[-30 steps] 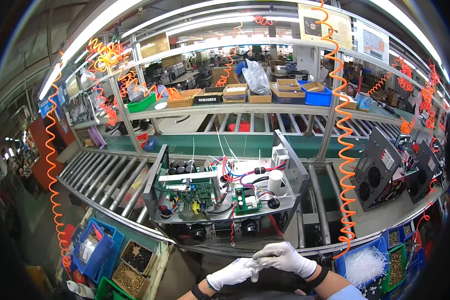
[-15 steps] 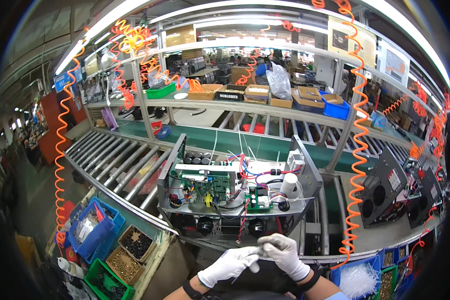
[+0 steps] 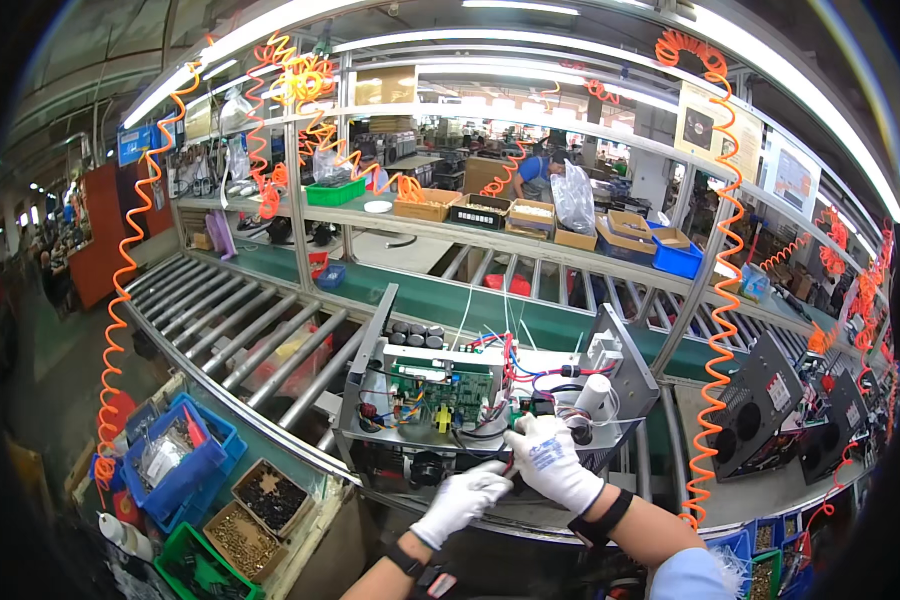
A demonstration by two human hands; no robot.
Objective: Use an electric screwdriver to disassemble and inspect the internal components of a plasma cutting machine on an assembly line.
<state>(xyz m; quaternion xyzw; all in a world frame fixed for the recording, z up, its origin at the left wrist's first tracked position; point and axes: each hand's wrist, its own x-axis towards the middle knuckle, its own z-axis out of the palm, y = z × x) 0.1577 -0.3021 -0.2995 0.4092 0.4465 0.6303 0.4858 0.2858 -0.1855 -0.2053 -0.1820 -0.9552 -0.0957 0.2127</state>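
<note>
An open metal chassis (image 3: 625, 385) with circuit boards and bundled wires stands on the roller conveyor in front of me. My right hand (image 3: 555, 465), white-gloved, reaches over its front edge by the small board. Its fingers are curled together, and what they hold is hidden. Just below and to the left, my left hand (image 3: 465, 502), also gloved, is closed with its fingertips at the front edge, where a bit of red wire shows. I cannot make out what it grips. A larger green circuit board (image 3: 478, 392) and a white cylinder (image 3: 594, 392) sit inside the chassis.
Blue bins (image 3: 175, 455), a green bin (image 3: 195, 570) and cardboard boxes of small screws (image 3: 240, 540) stand at the lower left. Black panelled units (image 3: 760, 405) are at the right. Coiled orange hoses (image 3: 715, 400) hang on both sides. A person (image 3: 535, 172) is behind the shelf.
Both hands were together in front of the chassis. My right hand has moved up over its front edge; my left has come to the dangling red wire's place. The view has shifted slightly.
</note>
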